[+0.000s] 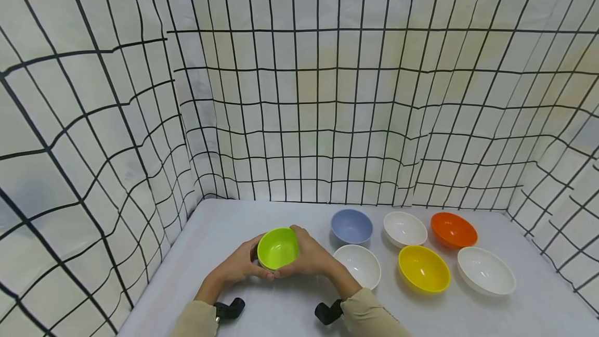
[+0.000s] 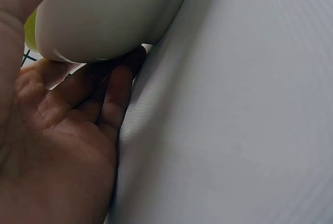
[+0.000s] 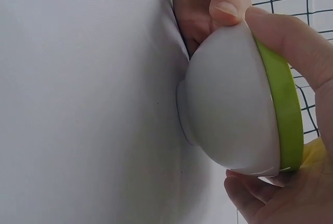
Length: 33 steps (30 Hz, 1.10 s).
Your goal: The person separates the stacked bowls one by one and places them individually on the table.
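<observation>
A lime green bowl (image 1: 278, 248) sits nested in a white bowl (image 3: 229, 99), its green rim band standing above the white wall. The white bowl's foot touches the cloth in the right wrist view. My left hand (image 1: 239, 263) holds the pair from the left, fingers curled round the white wall (image 2: 104, 21). From the other side my right hand (image 1: 311, 255) grips it, thumb at the green band and fingers behind. The two thumbs almost meet at the near side. In the head view the hands and the green bowl hide most of the white one.
To the right stand a blue bowl (image 1: 352, 227), white bowls (image 1: 357, 265) (image 1: 405, 229) (image 1: 485, 270), an orange bowl (image 1: 454, 230) and a yellow bowl (image 1: 423, 269). White cloth (image 1: 271, 308) covers the table. Black netting (image 1: 299, 103) over white sheeting surrounds it at the back and sides.
</observation>
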Available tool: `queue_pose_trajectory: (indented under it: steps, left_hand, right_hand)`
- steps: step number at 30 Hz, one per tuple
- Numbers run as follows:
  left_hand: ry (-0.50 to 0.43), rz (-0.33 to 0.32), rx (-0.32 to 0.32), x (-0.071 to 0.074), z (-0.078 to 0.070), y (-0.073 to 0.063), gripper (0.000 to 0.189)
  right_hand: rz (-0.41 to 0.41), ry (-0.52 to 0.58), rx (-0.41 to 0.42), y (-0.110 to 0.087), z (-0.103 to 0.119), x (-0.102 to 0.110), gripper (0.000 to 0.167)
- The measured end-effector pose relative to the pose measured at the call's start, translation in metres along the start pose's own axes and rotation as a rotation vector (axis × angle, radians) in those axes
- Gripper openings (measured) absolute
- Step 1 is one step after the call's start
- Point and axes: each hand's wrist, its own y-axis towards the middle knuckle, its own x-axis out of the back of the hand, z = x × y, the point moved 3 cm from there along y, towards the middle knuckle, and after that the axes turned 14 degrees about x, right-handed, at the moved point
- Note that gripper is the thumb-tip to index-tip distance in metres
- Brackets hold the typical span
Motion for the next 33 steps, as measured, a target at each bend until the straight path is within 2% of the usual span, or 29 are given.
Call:
queue_pose_trajectory:
  steps: [8, 16, 26, 33]
  left_hand:
    - [-0.013, -0.003, 0.025, 0.000, 0.001, 0.000, 0.099]
    - [-0.021, 0.008, -0.007, 0.000, 0.000, 0.001, 0.098]
    - [0.008, -0.018, 0.038, 0.000, 0.000, 0.001, 0.104]
    - [0.004, -0.024, 0.039, 0.000, -0.001, 0.000, 0.106]
  right_hand:
    - [-0.030, 0.005, 0.027, -0.001, 0.000, 0.000, 0.094]
    - [-0.055, 0.016, 0.034, -0.002, 0.000, -0.001, 0.094]
    - [-0.097, 0.014, 0.052, -0.005, 0.010, 0.005, 0.098]
    - [-0.127, 0.003, 0.047, -0.009, 0.015, 0.011, 0.098]
